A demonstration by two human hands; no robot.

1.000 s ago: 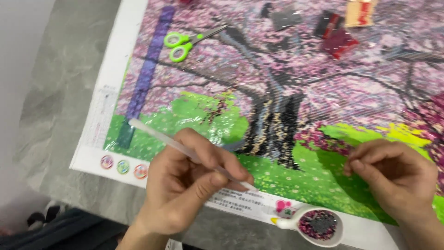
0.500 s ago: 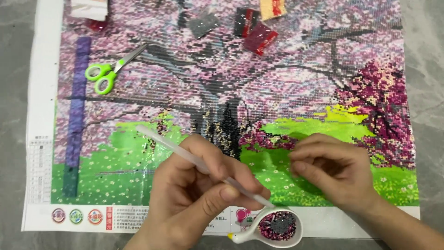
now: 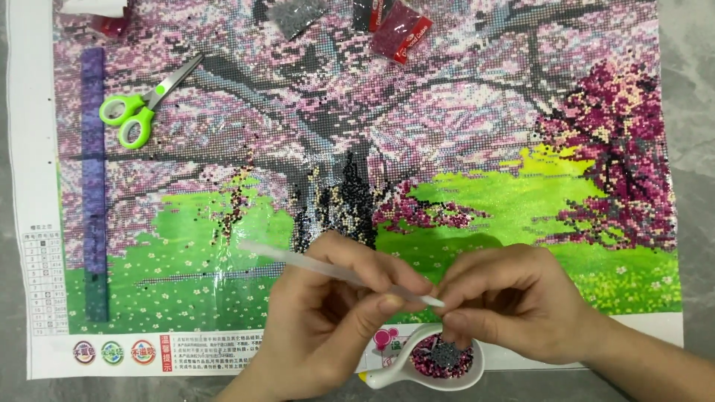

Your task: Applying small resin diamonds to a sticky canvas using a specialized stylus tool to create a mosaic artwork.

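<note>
Right hand (image 3: 521,305) has closed in, pinching the pen (image 3: 335,269) tip gripped by left hand (image 3: 320,320), above tray (image 3: 395,372); canvas (image 3: 477,201) mostly beaded, green lawn unfilled.

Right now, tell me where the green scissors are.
The green scissors lie in the upper left of the head view, on the canvas just right of the purple strip, far from both hands.

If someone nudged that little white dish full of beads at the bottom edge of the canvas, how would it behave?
The white dish looks small and shallow, so it would probably slide easily. Its loose pink and dark beads are heaped near the rim, so a bump would likely scatter some. With the right hand just above it and the left hand holding the pen close by, an accidental knock seems plausible.
</note>
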